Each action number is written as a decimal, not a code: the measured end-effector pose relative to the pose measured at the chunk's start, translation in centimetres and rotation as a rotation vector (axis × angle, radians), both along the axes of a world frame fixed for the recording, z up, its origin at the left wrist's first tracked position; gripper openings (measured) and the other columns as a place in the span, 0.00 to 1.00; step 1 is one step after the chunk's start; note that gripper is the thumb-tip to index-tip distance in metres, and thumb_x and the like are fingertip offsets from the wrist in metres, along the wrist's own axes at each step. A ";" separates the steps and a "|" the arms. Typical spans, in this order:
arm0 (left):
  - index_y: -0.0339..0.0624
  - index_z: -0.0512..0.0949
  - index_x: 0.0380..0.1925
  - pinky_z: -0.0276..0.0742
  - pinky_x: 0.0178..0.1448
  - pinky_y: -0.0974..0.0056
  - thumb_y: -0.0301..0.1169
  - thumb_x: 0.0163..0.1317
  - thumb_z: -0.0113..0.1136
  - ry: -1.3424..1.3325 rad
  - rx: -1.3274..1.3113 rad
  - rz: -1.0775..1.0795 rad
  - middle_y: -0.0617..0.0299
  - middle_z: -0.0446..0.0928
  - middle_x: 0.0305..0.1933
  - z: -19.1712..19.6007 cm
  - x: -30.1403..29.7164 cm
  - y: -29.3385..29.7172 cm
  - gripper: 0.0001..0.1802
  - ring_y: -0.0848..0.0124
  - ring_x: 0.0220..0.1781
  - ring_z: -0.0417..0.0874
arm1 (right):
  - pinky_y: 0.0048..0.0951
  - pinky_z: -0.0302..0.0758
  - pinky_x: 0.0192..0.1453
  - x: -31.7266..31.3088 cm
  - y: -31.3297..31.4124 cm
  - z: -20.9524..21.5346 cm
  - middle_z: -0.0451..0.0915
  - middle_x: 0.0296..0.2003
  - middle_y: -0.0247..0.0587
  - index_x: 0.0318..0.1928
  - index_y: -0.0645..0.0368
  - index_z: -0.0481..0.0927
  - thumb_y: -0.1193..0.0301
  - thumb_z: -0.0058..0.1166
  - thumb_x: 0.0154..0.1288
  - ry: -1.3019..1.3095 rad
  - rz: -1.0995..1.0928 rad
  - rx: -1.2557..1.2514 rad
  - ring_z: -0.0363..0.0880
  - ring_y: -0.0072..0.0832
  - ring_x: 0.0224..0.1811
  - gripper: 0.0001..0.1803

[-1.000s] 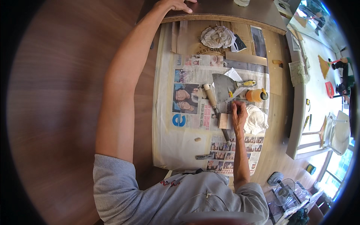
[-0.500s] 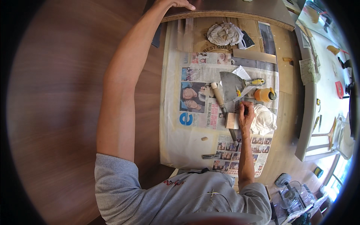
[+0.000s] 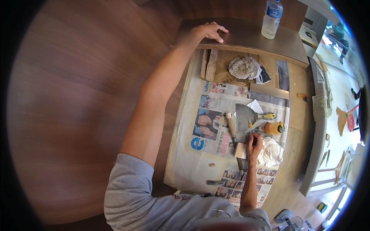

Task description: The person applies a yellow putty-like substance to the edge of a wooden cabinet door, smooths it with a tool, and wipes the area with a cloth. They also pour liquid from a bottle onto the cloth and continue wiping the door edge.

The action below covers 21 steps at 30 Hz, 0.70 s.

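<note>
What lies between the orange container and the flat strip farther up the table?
The head view shows the yellowish handle of the wide scraper lying between the orange container and the flat strip.

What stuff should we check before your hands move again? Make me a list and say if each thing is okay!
1. Left hand empty: ok; it rests on the brown ledge with nothing visible in it.
2. Right hand empty: cannot tell; its curled fingers hide what may be between them.
3. Open space on both sides of the right hand: not ok; a wooden block sits close on its left, a bunched white cloth on its right.
4. Water bottle upright: ok; it stands on the ledge.
5. Wide scraper lying down: ok; neither hand holds it.
</note>
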State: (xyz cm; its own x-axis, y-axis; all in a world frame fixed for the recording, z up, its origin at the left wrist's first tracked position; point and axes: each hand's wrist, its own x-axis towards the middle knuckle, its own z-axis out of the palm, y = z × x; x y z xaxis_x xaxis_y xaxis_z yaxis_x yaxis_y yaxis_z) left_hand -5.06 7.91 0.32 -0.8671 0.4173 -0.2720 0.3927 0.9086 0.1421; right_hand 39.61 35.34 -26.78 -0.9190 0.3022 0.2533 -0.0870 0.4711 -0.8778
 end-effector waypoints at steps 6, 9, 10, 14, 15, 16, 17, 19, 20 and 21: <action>0.73 0.71 0.71 0.66 0.76 0.43 0.45 0.52 0.77 -0.020 0.040 -0.023 0.42 0.62 0.75 -0.2 -0.3 -0.1 0.44 0.42 0.78 0.59 | 0.39 0.77 0.47 -0.1 -0.1 0.8 0.83 0.37 0.48 0.44 0.61 0.79 0.76 0.58 0.70 -0.004 -0.003 0.008 0.82 0.45 0.39 0.05; 0.73 0.73 0.70 0.61 0.78 0.43 0.45 0.53 0.77 -0.014 0.039 -0.004 0.43 0.63 0.75 0.2 0.1 0.1 0.42 0.42 0.78 0.60 | 0.39 0.77 0.44 -0.1 -0.3 1.4 0.84 0.36 0.48 0.44 0.62 0.79 0.75 0.57 0.71 -0.025 0.000 -0.035 0.83 0.44 0.37 0.04; 0.73 0.73 0.70 0.61 0.78 0.43 0.45 0.53 0.77 -0.023 0.043 0.008 0.44 0.63 0.74 0.3 0.3 0.1 0.41 0.42 0.77 0.60 | 0.38 0.77 0.44 -0.1 -0.3 1.5 0.84 0.36 0.48 0.44 0.62 0.79 0.75 0.57 0.71 -0.011 0.000 -0.017 0.83 0.44 0.36 0.05; 0.73 0.72 0.70 0.62 0.78 0.44 0.44 0.55 0.75 -0.045 0.030 -0.015 0.44 0.63 0.74 0.7 0.3 0.1 0.40 0.44 0.77 0.62 | 0.35 0.77 0.45 -0.2 -0.5 1.4 0.82 0.36 0.46 0.44 0.63 0.80 0.74 0.58 0.71 0.026 -0.011 0.006 0.82 0.39 0.36 0.05; 0.72 0.72 0.70 0.63 0.78 0.44 0.44 0.55 0.75 -0.025 0.047 -0.022 0.44 0.63 0.74 0.7 0.2 0.1 0.41 0.44 0.77 0.62 | 0.33 0.77 0.46 -0.1 -0.4 1.3 0.82 0.36 0.46 0.44 0.64 0.80 0.75 0.58 0.71 0.017 -0.012 -0.006 0.81 0.37 0.37 0.06; 0.72 0.72 0.71 0.63 0.78 0.44 0.44 0.55 0.75 -0.035 0.057 -0.036 0.44 0.63 0.74 0.7 0.1 0.1 0.41 0.44 0.77 0.62 | 0.33 0.76 0.45 -0.1 -0.4 1.2 0.81 0.35 0.45 0.44 0.64 0.80 0.75 0.58 0.71 0.011 -0.002 -0.023 0.81 0.36 0.37 0.05; 0.72 0.72 0.71 0.63 0.77 0.44 0.44 0.55 0.75 -0.050 0.054 -0.037 0.45 0.63 0.74 0.5 0.2 0.1 0.41 0.44 0.77 0.62 | 0.32 0.76 0.45 0.0 -0.4 1.2 0.81 0.35 0.45 0.44 0.63 0.80 0.75 0.58 0.71 -0.018 0.003 -0.049 0.81 0.36 0.36 0.05; 0.71 0.71 0.71 0.67 0.76 0.46 0.45 0.52 0.75 -0.007 0.009 -0.007 0.45 0.63 0.75 0.3 0.1 0.0 0.43 0.45 0.76 0.65 | 0.34 0.77 0.45 -0.1 -0.3 1.1 0.82 0.36 0.45 0.44 0.62 0.80 0.75 0.58 0.71 -0.029 0.002 -0.050 0.82 0.39 0.37 0.05; 0.71 0.71 0.71 0.68 0.75 0.46 0.45 0.51 0.75 0.008 0.019 -0.004 0.45 0.64 0.74 0.1 0.1 0.0 0.44 0.45 0.75 0.66 | 0.36 0.77 0.46 0.0 -0.3 1.1 0.82 0.37 0.46 0.43 0.62 0.80 0.75 0.58 0.70 -0.023 0.003 -0.025 0.82 0.42 0.38 0.04; 0.72 0.72 0.71 0.69 0.75 0.47 0.45 0.50 0.76 0.005 0.017 -0.006 0.45 0.64 0.74 0.1 0.0 0.0 0.44 0.46 0.74 0.67 | 0.39 0.77 0.46 -0.1 -0.3 1.1 0.82 0.37 0.47 0.43 0.61 0.80 0.75 0.58 0.70 -0.014 0.004 -0.001 0.83 0.45 0.38 0.04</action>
